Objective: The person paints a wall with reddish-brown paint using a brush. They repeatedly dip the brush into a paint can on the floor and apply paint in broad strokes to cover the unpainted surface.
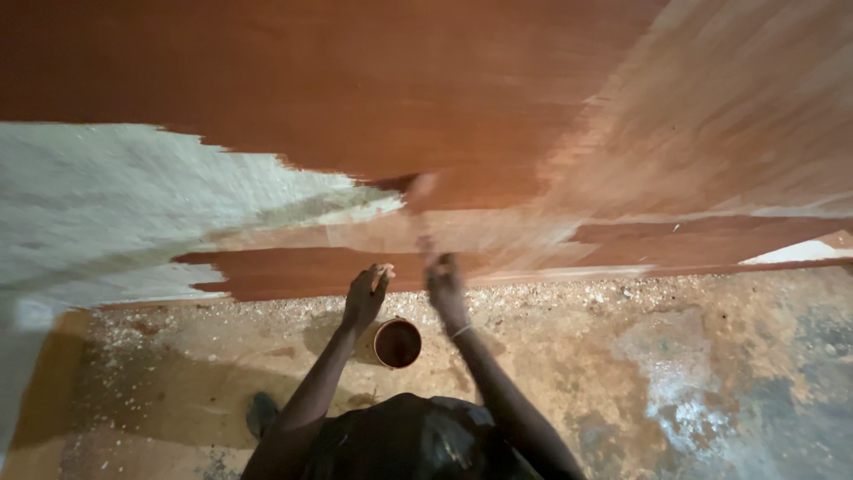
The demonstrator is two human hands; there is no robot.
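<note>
Right hand (444,286) gripping brush (419,209) — above tin (397,343)

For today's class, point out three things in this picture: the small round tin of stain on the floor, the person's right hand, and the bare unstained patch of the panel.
Tin of stain (397,343), head view, dark liquid inside.
Right hand (444,286), head view, back of hand.
Unstained patch (107,191), head view, pale middle.

Board (355,80): deep red-brown stain across top, streaky paler tan at right, bare white-grey patch at left with a ragged edge. Tin (397,343): rust-brown inside, pale rim. Floor (622,373): mottled ochre, grey-white blotches, pale shavings. Shirt (409,440): black.
</note>
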